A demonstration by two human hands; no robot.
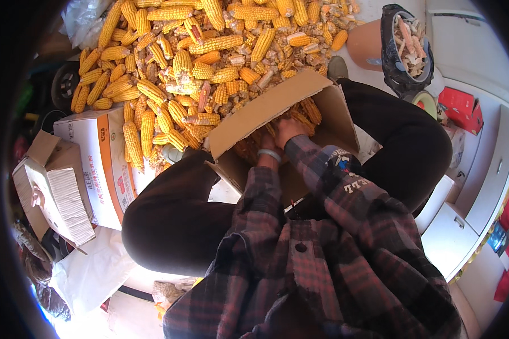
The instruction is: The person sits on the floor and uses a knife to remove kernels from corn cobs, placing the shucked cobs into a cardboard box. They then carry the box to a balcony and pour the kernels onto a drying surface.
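Observation:
An open cardboard box stands between my knees, its far flap leaning toward a large heap of yellow corn cobs. Both of my hands reach down into it. My left hand, with a pale band at the wrist, is mostly hidden under the flap and in shadow. My right hand is beside it, its back showing and its fingers out of sight. Several corn cobs lie inside the box around the right hand. Whether either hand grips a cob cannot be seen.
A bin with a black liner at the upper right holds bare cobs and husks. White drawers line the right side. At left stand a white carton and an open cardboard carton. A white plastic sheet lies below them.

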